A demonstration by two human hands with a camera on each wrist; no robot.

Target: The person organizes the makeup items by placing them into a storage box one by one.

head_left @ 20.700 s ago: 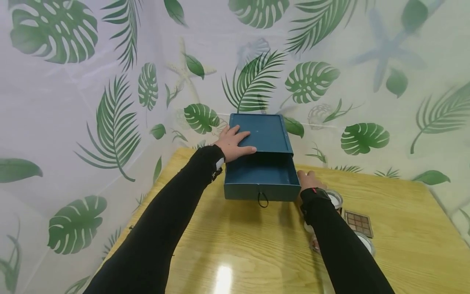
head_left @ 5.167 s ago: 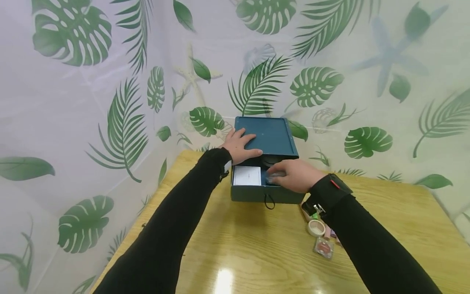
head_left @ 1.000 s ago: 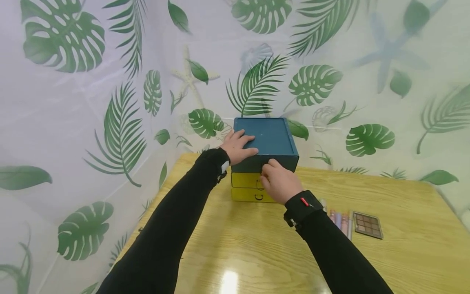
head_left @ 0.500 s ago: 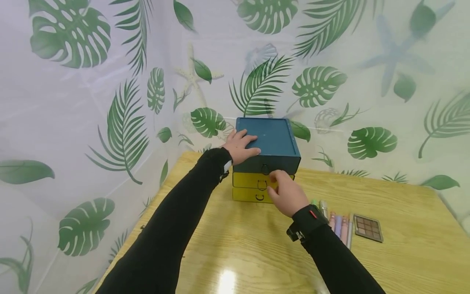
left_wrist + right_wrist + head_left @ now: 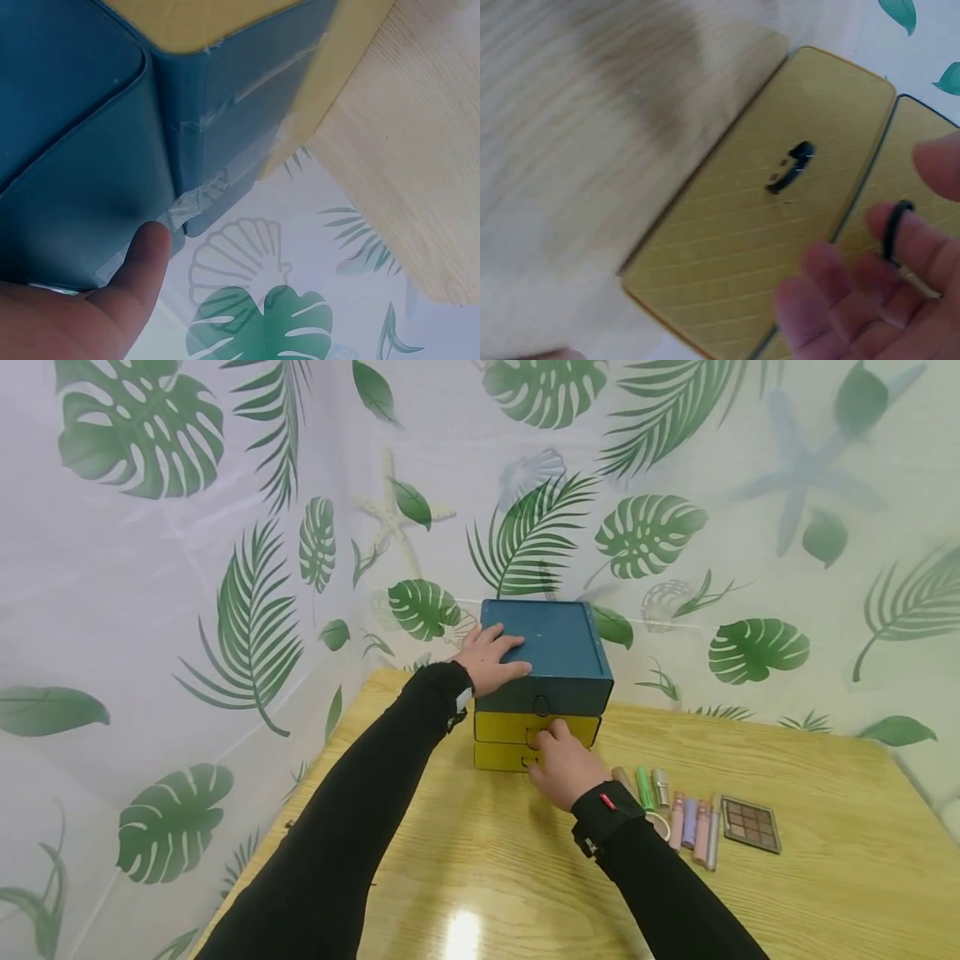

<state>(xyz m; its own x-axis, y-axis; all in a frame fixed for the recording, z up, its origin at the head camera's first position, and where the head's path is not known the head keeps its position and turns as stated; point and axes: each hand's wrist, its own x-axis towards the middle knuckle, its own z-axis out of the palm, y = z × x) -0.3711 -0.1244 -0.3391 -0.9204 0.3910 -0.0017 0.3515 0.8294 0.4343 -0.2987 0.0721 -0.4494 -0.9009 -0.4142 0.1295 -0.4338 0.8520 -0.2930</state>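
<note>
A stacked drawer box stands at the back of the table, with a blue top point(image 5: 555, 635). Its blue upper drawer point(image 5: 506, 697) is pushed in, above a yellow middle drawer point(image 5: 501, 727) and a yellow bottom drawer point(image 5: 495, 757). My left hand point(image 5: 487, 662) rests on the top's left side, fingers spread; in the left wrist view one finger point(image 5: 146, 255) lies against the blue side. My right hand point(image 5: 566, 768) is at the middle drawer's front. In the right wrist view, its black pull loop point(image 5: 894, 232) crosses my index fingertip, the thumb apart from it.
Right of my right hand lie makeup items: a green tube point(image 5: 644, 788), a silver tube point(image 5: 660, 787), pink and purple tubes point(image 5: 689, 823), a round white-rimmed compact point(image 5: 660, 825) and an eyeshadow palette point(image 5: 750, 824). A leaf-patterned sheet point(image 5: 757, 568) hangs behind the table.
The upper drawer, pulled out and bare at first, later held a white box and was pushed in. My right hand has since dropped from its loop to the middle drawer's. My left hand stays put.
</note>
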